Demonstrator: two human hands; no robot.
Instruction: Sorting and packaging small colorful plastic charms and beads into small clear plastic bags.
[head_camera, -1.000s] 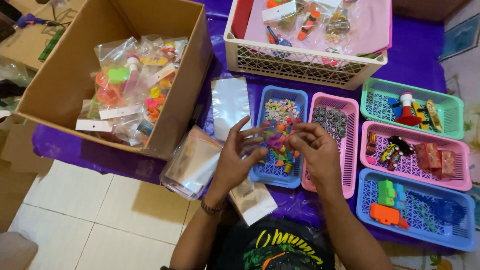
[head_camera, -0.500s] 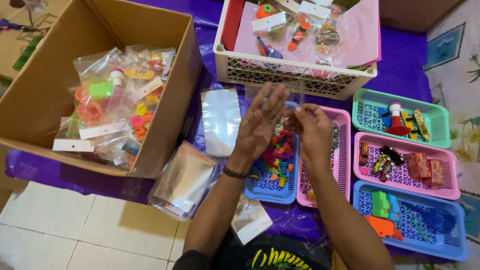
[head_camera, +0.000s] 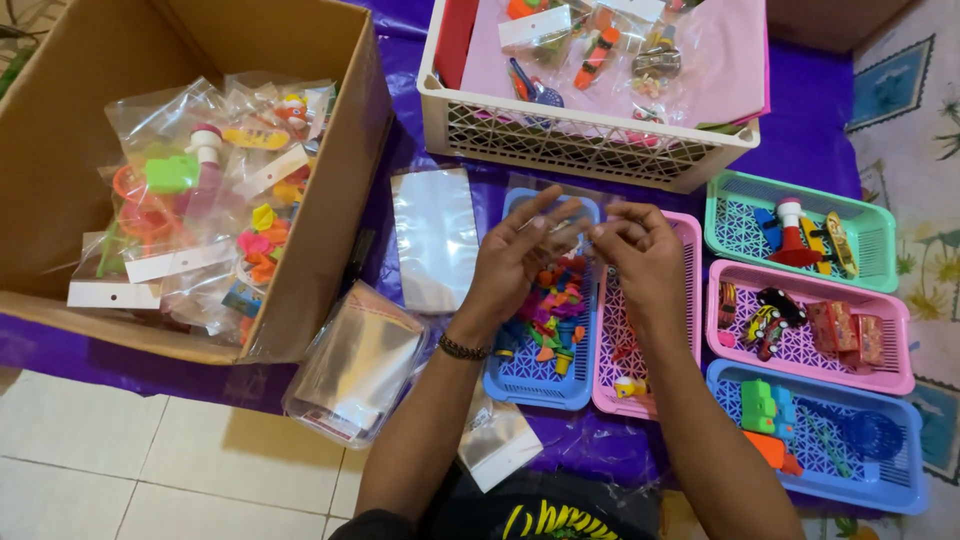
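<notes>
An open brown cardboard box (head_camera: 60, 150) is crowding the left edge, leaving bare white tile below. Over the blue plastic basket (head_camera: 545, 375), the left hand (head_camera: 515, 262) and right hand (head_camera: 645, 255) are pinching a clear plastic bag (head_camera: 560, 200), fingers (head_camera: 540, 208) narrowly closed on it.

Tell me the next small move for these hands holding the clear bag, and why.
Probably spread the bag's mouth open. Both the left hand and the right hand pinch the clear bag at its edge above the blue basket of small toys, and the bag looks flat and empty.
</notes>
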